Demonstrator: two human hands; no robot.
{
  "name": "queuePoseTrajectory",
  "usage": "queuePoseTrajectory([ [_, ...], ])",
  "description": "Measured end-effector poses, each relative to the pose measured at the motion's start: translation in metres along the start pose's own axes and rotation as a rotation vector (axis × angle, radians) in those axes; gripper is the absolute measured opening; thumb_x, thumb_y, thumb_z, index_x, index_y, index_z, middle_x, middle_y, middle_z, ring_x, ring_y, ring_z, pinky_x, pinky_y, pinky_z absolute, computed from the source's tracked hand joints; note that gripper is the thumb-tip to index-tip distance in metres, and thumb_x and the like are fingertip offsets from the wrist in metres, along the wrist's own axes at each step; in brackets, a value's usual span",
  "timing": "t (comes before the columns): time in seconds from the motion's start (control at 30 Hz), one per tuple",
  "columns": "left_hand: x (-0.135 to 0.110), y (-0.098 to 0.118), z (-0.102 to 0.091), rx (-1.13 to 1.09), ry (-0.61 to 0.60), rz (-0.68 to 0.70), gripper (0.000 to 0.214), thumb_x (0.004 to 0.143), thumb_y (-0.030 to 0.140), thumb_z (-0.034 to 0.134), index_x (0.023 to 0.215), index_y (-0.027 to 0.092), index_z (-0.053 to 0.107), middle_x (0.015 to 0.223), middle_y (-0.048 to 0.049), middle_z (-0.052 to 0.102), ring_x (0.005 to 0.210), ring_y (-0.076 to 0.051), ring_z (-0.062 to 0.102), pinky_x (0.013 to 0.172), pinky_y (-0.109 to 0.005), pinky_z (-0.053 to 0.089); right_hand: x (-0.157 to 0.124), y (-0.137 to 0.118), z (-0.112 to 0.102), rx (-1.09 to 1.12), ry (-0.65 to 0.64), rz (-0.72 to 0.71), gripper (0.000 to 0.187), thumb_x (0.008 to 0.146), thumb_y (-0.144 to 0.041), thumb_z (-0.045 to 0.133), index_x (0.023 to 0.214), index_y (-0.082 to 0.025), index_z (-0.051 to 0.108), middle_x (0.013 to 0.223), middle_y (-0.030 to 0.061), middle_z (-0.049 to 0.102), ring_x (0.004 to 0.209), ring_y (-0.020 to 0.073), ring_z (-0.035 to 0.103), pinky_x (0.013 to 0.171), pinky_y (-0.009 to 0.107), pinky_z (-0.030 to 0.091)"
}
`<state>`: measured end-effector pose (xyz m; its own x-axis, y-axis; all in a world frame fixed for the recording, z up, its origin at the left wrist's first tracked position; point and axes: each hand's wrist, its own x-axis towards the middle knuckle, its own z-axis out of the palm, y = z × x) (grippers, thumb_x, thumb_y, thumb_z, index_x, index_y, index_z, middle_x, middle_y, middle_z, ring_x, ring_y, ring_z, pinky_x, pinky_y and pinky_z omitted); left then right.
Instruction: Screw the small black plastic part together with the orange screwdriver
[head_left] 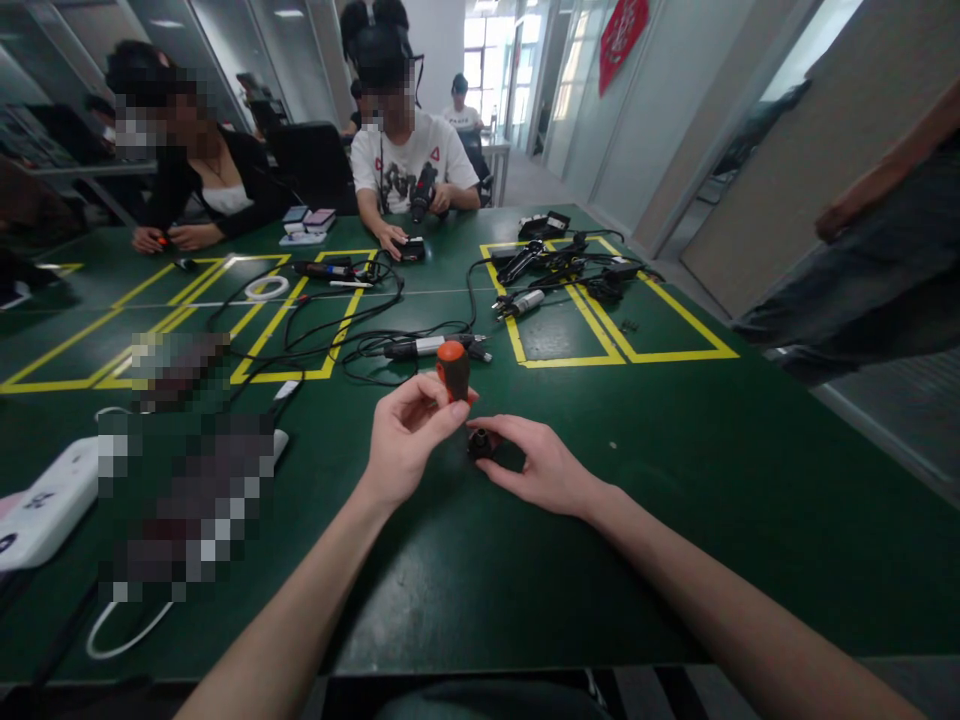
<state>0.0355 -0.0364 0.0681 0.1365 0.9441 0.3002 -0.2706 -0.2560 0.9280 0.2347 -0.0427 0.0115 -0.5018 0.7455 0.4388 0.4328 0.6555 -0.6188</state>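
Pinched in my left hand [405, 435] is a stubby screwdriver [454, 370] with an orange-capped dark handle, held roughly upright; its lower end is hidden by my fingers. Just to the right and below, my right hand [536, 460] grips a small black round part [480, 443] between thumb and fingertips, at the tabletop. The part has a ring-like opening on top; its exact kind does not show. Screwdriver and black part are close together, and I cannot tell whether they touch.
Beyond my hands lie a soldering iron [420, 347] with a looped cord and a pile of black cables [570, 260] within yellow tape. A white power strip [56, 500] is at left. Across the green table [675, 520] a person [412, 160] holds a power drill [424, 192]; others sit or stand nearby.
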Motion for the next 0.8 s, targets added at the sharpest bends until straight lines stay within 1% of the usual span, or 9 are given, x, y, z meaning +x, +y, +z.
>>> queuePoseTrajectory([
  [0.07,0.0012,-0.0013,-0.0014,-0.002,-0.009,0.014,0.035,0.079,0.033,0.089,0.065,0.018,0.061,0.084,-0.0042,0.072,0.089,-0.018,0.070,0.082,-0.029,0.055,-0.0006,0.0008,0.0009,0.018,-0.001,0.005,0.035,0.092,-0.020,0.067,0.127,-0.018,0.066,0.111,0.0106,0.078,0.093,0.0229,0.075,0.087,0.040,0.062],
  [0.13,0.0031,-0.0040,-0.0020,-0.015,-0.007,0.005,0.032,0.080,0.032,0.089,0.072,0.018,0.061,0.083,-0.0028,0.072,0.075,-0.013,0.068,0.068,-0.024,0.054,-0.0010,0.0022,0.0015,0.033,-0.008,0.015,0.034,0.093,-0.021,0.068,0.127,-0.019,0.067,0.111,0.0104,0.079,0.094,0.0231,0.075,0.087,0.040,0.063],
  [0.23,0.0063,-0.0078,-0.0017,-0.055,0.009,-0.026,0.036,0.076,0.033,0.092,0.095,0.020,0.064,0.087,0.0008,0.073,0.053,-0.006,0.057,0.048,-0.018,0.046,-0.0008,0.0040,0.0017,0.039,-0.025,0.023,0.028,0.095,-0.023,0.069,0.122,-0.019,0.068,0.108,0.0100,0.078,0.094,0.0231,0.074,0.085,0.039,0.062],
  [0.3,0.0076,-0.0084,-0.0011,-0.076,0.008,-0.046,0.046,0.071,0.029,0.094,0.107,0.021,0.067,0.086,0.0033,0.070,0.049,-0.004,0.054,0.043,-0.016,0.042,-0.0004,0.0043,0.0012,0.030,-0.032,0.010,0.022,0.096,-0.023,0.069,0.117,-0.019,0.069,0.105,0.0096,0.078,0.093,0.0231,0.073,0.085,0.039,0.062],
  [0.33,0.0078,-0.0080,-0.0008,-0.077,-0.003,-0.063,0.046,0.070,0.027,0.095,0.107,0.020,0.069,0.084,0.0040,0.068,0.048,-0.003,0.053,0.042,-0.015,0.041,-0.0001,0.0041,0.0007,0.023,-0.034,0.001,0.020,0.096,-0.023,0.069,0.116,-0.018,0.069,0.104,0.0097,0.077,0.093,0.0232,0.073,0.085,0.039,0.061],
  [0.47,0.0065,-0.0040,-0.0004,-0.060,-0.036,-0.112,0.030,0.069,0.023,0.094,0.091,0.016,0.075,0.070,0.0047,0.065,0.044,-0.002,0.049,0.042,-0.015,0.041,0.0004,0.0030,-0.0016,-0.003,-0.049,-0.025,0.021,0.095,-0.021,0.068,0.116,-0.019,0.068,0.105,0.0102,0.077,0.095,0.0239,0.072,0.086,0.040,0.061],
  [0.63,0.0043,0.0003,-0.0021,-0.123,-0.097,-0.091,0.028,0.080,0.035,0.087,0.094,0.014,0.075,0.093,-0.0057,0.079,0.049,-0.007,0.062,0.048,-0.020,0.051,0.0001,0.0043,-0.0039,-0.039,-0.057,-0.046,0.021,0.094,-0.021,0.071,0.115,-0.018,0.068,0.108,0.0114,0.077,0.098,0.0254,0.072,0.087,0.041,0.060],
  [0.7,0.0038,0.0005,-0.0023,-0.166,-0.128,-0.099,0.028,0.083,0.038,0.084,0.094,0.014,0.074,0.092,-0.0070,0.080,0.051,-0.011,0.066,0.051,-0.023,0.053,0.0000,0.0055,-0.0041,-0.048,-0.046,-0.061,0.021,0.094,-0.021,0.071,0.114,-0.018,0.068,0.107,0.0114,0.077,0.098,0.0254,0.072,0.086,0.041,0.060],
  [0.8,0.0034,-0.0014,-0.0016,-0.161,-0.130,-0.110,0.029,0.082,0.036,0.086,0.096,0.015,0.072,0.086,-0.0055,0.079,0.053,-0.012,0.068,0.051,-0.022,0.052,-0.0001,0.0066,-0.0044,-0.051,-0.038,-0.084,0.020,0.095,-0.021,0.070,0.114,-0.018,0.067,0.105,0.0110,0.077,0.096,0.0248,0.071,0.085,0.041,0.060],
])
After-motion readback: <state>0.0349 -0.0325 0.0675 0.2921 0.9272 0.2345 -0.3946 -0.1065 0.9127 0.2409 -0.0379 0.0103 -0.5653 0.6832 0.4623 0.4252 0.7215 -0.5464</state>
